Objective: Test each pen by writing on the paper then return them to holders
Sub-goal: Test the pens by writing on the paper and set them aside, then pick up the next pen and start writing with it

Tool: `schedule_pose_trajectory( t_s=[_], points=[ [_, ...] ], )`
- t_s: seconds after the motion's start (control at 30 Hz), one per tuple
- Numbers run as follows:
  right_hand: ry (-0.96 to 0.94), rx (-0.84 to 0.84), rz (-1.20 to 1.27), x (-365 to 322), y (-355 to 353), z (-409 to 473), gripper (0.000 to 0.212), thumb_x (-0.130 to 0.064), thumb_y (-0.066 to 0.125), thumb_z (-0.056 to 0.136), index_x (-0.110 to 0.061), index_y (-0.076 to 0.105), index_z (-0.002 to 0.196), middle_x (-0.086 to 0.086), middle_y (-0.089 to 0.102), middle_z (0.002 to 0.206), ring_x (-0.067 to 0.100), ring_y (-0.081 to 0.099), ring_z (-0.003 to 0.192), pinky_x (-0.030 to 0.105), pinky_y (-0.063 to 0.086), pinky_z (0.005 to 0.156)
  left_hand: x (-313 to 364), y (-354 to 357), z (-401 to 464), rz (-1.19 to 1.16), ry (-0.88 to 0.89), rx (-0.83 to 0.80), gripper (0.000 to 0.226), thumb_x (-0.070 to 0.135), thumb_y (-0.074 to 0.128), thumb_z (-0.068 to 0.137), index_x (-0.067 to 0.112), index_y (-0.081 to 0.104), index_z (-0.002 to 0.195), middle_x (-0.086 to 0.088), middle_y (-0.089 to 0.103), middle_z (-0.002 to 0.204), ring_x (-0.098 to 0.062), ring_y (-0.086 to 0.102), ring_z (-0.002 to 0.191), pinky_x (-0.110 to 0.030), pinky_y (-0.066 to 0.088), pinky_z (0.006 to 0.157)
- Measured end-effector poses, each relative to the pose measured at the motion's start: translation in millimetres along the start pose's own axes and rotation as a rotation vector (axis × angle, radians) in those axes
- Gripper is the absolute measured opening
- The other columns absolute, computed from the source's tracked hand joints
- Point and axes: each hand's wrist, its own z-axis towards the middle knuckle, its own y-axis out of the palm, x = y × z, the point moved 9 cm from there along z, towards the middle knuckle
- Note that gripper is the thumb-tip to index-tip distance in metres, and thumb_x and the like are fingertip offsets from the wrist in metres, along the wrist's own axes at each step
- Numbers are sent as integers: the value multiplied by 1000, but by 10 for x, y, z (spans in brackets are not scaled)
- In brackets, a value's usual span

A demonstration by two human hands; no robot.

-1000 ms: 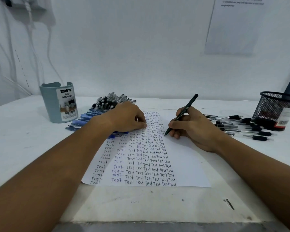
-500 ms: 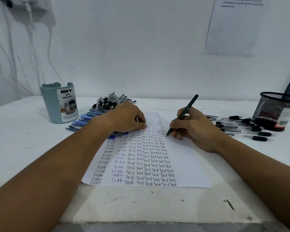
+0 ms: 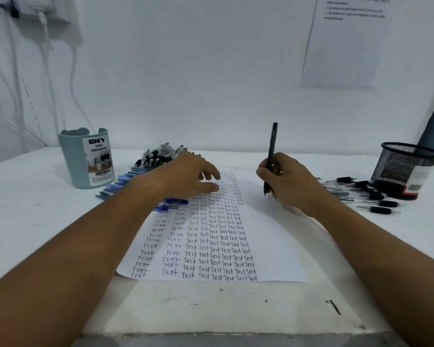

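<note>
Right hand (image 3: 290, 182): gripped black pen (image 3: 271, 156) near upright, over paper's bare right part.
Left hand (image 3: 189, 177): fingers loose, holding nothing, over paper (image 3: 273, 244) top-left edge.
Holders: mesh cup (image 3: 406, 162) far right; DIY organizer (image 3: 88, 159) far left.

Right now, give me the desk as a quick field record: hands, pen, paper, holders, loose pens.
right hand: grips a dark pen, held nearly upright, tip just above the paper
left hand: fingers relaxed, over the paper's upper left, holding nothing
paper: flat on table, columns of "Test" filling its left half
grey holder: far left, upright
mesh holder: far right, upright
loose pens: blue and black pile beside grey holder; black pens beside mesh holder
</note>
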Motion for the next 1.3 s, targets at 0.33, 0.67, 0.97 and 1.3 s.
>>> schedule_pose_trajectory(
  t_s=[0.33, 0.67, 0.97, 1.3],
  points=[
    [-93, -27, -400, -160, -66, 77, 23, -28, 66, 91, -21, 58, 111, -1, 62, 83, 15, 55, 77, 28, 39, 65, 154, -73, -46, 40, 19, -51, 36, 48, 65, 85, 36, 62, 119, 15, 62, 106, -2, 59, 97, -20, 44, 85],
    [-86, -64, -526, -156, -70, 61, 17, -26, 68, 89, -17, 64, 103, -1, 65, 87, 19, 57, 83, 29, 39, 68, 249, -27, -96, 88, 40, -150, 39, 48, 63, 87, 37, 59, 124, 16, 62, 110, -1, 59, 99, -23, 46, 89],
    [-99, -87, -652, -142, -77, -42, 16, -27, 65, 91, -23, 63, 107, -4, 64, 94, 17, 54, 87, 32, 45, 79, 252, 36, -88, 95, 30, -183, 37, 48, 64, 86, 35, 61, 121, 15, 64, 108, -2, 60, 98, -27, 48, 91],
    [-12, 24, -913, -189, -717, -835, 23, -29, 58, 94, -25, 65, 116, 1, 57, 111, 24, 53, 108, 31, 42, 82, 1028, -15, -183, -6, 133, -141, 32, 48, 70, 82, 34, 66, 111, 17, 67, 99, 2, 61, 93, -11, 44, 75]
  ],
)
